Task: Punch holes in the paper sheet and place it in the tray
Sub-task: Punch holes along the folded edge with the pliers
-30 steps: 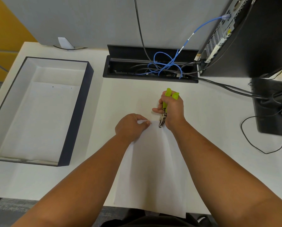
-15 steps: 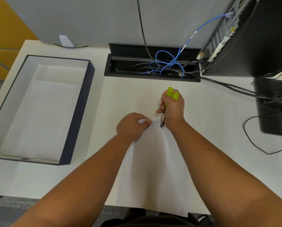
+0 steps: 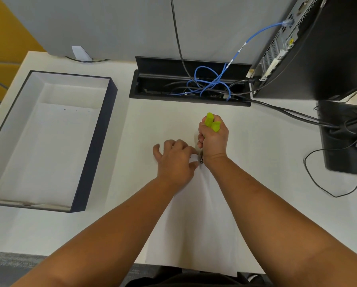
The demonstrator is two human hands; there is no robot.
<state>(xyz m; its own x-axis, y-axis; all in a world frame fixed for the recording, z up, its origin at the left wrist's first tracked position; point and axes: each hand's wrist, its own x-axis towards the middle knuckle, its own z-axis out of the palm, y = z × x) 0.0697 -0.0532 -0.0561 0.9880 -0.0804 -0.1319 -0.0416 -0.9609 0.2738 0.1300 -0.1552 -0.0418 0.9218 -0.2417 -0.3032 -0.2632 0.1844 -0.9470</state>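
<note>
White desk (image 3: 256,141) with a grey partition behind carries a dark-walled tray (image 3: 94,146) at our left, where a sheet with small holes already lies, and a cable box with blue wires (image 3: 210,83) at the far side. Between our 2 arms the paper sheet (image 3: 196,220) lies flat, its near edge over the desk border. Our left hand (image 3: 173,160) pinches its far edge, while our right hand (image 3: 213,141) is clenched around the green-handled hole punch (image 3: 211,121), whose metal head touches that edge.
</note>
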